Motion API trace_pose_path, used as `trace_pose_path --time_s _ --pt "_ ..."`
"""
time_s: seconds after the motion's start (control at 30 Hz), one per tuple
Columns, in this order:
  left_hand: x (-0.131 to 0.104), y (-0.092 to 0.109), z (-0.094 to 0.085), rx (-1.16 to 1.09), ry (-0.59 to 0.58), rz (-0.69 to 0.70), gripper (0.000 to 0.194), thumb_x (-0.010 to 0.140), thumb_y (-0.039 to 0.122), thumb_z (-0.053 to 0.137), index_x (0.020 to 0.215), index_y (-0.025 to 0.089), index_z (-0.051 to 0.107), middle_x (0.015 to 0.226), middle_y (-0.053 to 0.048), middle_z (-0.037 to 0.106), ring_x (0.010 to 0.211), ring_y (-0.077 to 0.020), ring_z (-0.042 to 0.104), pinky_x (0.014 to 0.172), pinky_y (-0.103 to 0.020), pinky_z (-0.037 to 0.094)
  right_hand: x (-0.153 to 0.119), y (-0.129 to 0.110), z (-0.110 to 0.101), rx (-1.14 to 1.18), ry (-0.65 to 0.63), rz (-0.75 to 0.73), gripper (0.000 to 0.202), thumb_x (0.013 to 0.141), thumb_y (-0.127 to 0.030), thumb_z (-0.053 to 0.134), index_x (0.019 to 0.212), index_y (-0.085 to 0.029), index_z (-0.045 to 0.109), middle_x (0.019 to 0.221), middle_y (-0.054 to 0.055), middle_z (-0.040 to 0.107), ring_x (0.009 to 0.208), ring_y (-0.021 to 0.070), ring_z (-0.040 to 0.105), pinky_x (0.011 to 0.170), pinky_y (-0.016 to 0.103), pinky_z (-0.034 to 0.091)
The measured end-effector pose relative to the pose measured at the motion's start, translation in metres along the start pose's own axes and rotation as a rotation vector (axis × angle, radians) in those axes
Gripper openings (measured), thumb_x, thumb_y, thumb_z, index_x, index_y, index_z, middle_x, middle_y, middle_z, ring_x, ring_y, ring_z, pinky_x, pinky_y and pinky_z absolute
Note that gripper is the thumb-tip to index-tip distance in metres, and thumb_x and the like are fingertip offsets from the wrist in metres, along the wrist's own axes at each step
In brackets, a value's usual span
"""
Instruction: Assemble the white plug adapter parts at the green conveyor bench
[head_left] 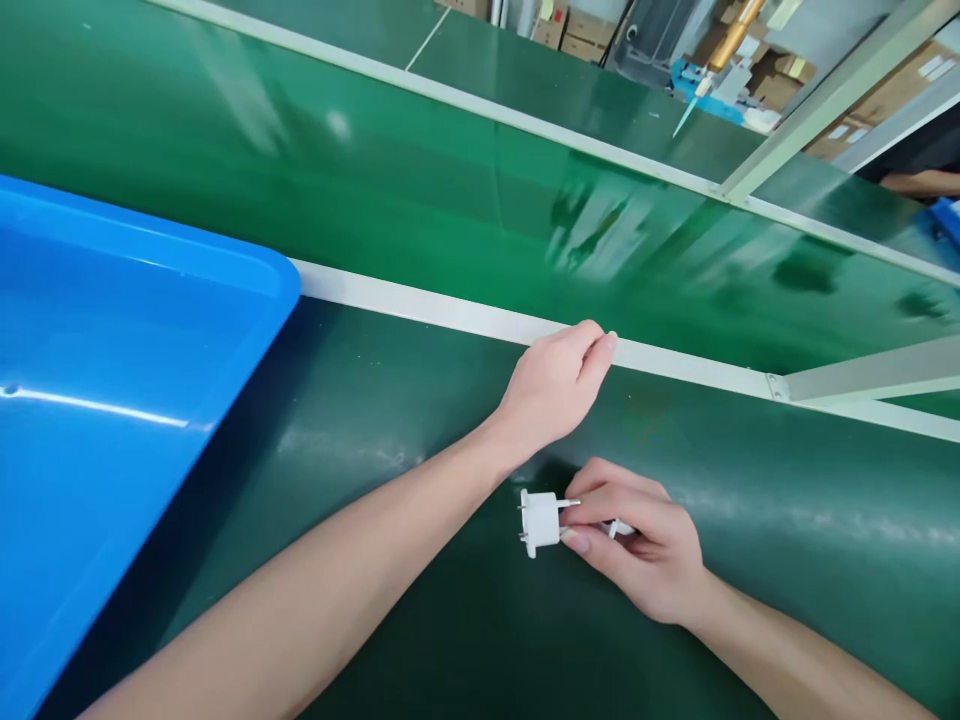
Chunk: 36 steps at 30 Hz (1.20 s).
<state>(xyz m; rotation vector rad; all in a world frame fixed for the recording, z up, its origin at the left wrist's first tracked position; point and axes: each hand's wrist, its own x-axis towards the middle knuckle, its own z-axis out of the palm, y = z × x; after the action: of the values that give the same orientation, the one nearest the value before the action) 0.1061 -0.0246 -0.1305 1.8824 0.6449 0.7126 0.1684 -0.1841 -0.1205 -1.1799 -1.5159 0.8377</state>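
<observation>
A right hand [637, 540] pinches a small white plug [541, 520] by its near end between thumb and fingers, the plug jutting out to the hand's left above a green workbench [465, 630]. A bit of white shows under the curled fingers; what it belongs to is unclear. The plug looks light, stiff and smooth, perhaps a little slippery; its thin metal pins seem the part likeliest to bend, so the sides of its body offer the best hold. Beyond and left of that hand, the left hand [559, 385] is curled in at a pale rail [427, 308], its contents, if any, hidden. A blue bin [274, 275] stands farther left. Past both hands lie a second green bench [600, 115] and cardboard boxes [586, 35].
</observation>
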Motion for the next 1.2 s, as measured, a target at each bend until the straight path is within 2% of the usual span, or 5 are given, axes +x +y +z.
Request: trace_pose_path --time_s 0.43,0.83,1.2 --pt "0.0002 -0.0002 0.0018 -0.015 0.001 -0.008 0.036 0.104 0.037 0.041 0.074 0.018 0.044 0.067 0.003 0.048 0.060 -0.0099 0.037 0.058 -0.029 0.027 0.0001 -0.0014 -0.0012 -0.055 -0.053 -0.061 0.017 0.100 -0.013 0.064 0.113 -0.021 0.071 0.095 0.005 0.061 0.078 0.0157 0.059 0.062 0.027 0.048" --pt "0.0007 -0.0016 0.0022 -0.009 0.002 0.001 0.035 0.103 0.037 0.041 0.074 0.018 0.042 0.067 0.004 0.048 0.059 -0.0090 0.035 0.058 -0.029 0.026 -0.0021 -0.0006 -0.0021 -0.115 -0.064 -0.079 0.015 0.102 -0.016 0.063 0.114 -0.021 0.071 0.095 0.005 0.059 0.079 0.0153 0.060 0.062 0.026 0.050" --pt "0.0008 -0.0023 0.0034 0.007 0.009 0.025 0.036 0.104 0.036 0.040 0.072 0.018 0.039 0.066 0.003 0.046 0.060 -0.0095 0.038 0.058 -0.029 0.025 -0.0036 -0.0007 -0.0028 -0.098 -0.081 -0.055 0.027 0.102 -0.013 0.061 0.120 -0.030 0.072 0.092 0.005 0.056 0.075 0.0176 0.057 0.061 0.032 0.048"
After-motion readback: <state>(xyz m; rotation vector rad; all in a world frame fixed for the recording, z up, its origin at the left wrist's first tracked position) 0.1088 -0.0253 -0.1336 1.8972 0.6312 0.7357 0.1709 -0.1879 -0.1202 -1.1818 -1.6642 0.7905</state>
